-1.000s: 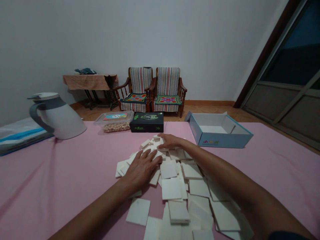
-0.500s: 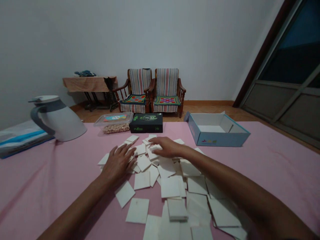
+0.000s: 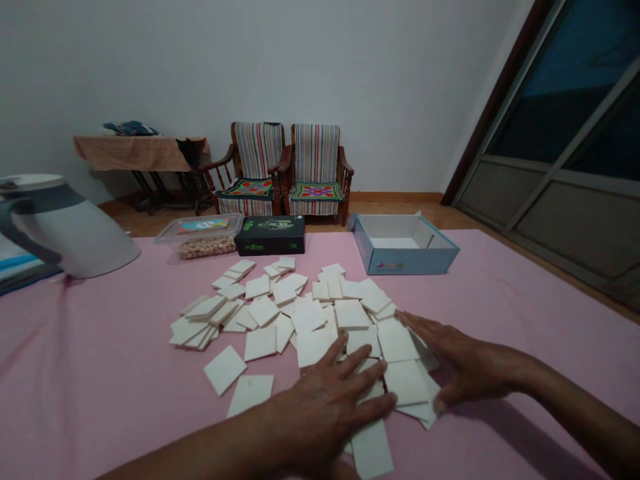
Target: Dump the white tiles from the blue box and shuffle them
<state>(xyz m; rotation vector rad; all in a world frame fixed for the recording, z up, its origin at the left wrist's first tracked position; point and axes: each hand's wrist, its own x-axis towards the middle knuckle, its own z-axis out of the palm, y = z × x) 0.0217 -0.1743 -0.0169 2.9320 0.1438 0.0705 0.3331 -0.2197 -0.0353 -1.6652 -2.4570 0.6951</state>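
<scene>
Many thin white square tiles (image 3: 311,315) lie scattered and overlapping in a loose heap on the pink cloth. My left hand (image 3: 333,393) rests palm down over the near part of the heap, fingers spread across several tiles. At the heap's right edge, my right hand (image 3: 457,360) has its fingers stretched and its thumb apart, touching the outer tiles (image 3: 407,380) from the side. Neither hand grips a tile. Some tiles under my left palm are hidden.
Along the far edge stand an open blue box (image 3: 413,260), a black box (image 3: 271,235) and a clear plastic tub (image 3: 200,237) of nuts. A grey-white jug (image 3: 85,227) stands at left. Two wooden chairs (image 3: 315,170) are beyond the pink cloth (image 3: 125,387).
Both hands have moved from the far part of the heap toward its near right part. The right-hand tiles are pushed closer together. The view has turned slightly to the right.
</scene>
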